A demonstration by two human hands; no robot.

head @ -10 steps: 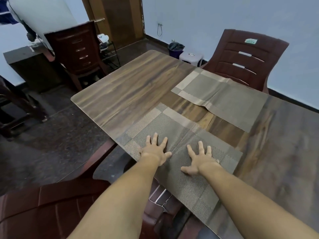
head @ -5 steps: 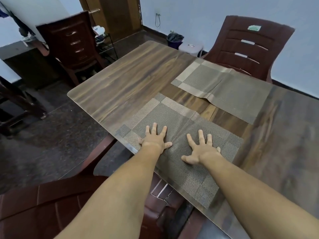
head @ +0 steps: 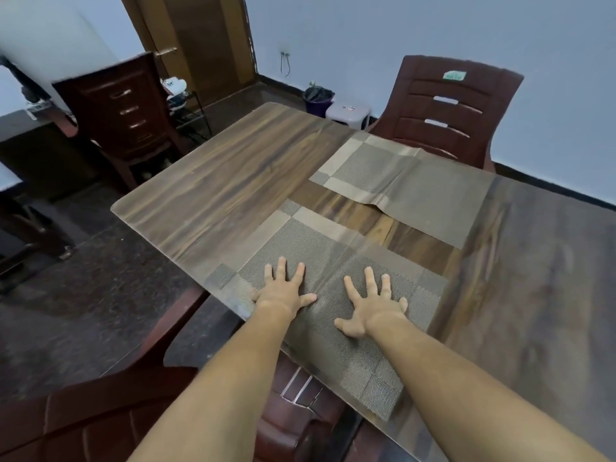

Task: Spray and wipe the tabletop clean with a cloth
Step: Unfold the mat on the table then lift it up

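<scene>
Step in hand: judged as clearing or settling the near placemat [head: 300, 241] before any spraying; no wiping has begun.
Left hand: the left hand [head: 283, 291] lies flat on the mat at lower centre of the frame, fingers spread and straight, gripping nothing.
Right hand: the right hand [head: 373, 308] lies flat just beside it, fingers splayed wide, also holding nothing.
Task's thing: the tabletop [head: 216, 195] runs from centre left to the right edge of the frame, wood-grained and glossy. No spray bottle or cloth is in view.
Mats: a second placemat [head: 416, 181] lies above the first, well apart from the hands, with a crease across its middle.
Doing it well: both mats probably need to come off so that the wood under them can be sprayed. The near mat overhangs the table's front edge, so sliding it with flat palms risks tipping it onto the chair [head: 83, 418] at lower left; pinching one edge and lifting would likely be safer.
Writing: a green sticker [head: 454, 75] sits on the back of the far chair [head: 460, 128] at upper right; its print is too small to read. Nothing else legible.
</scene>
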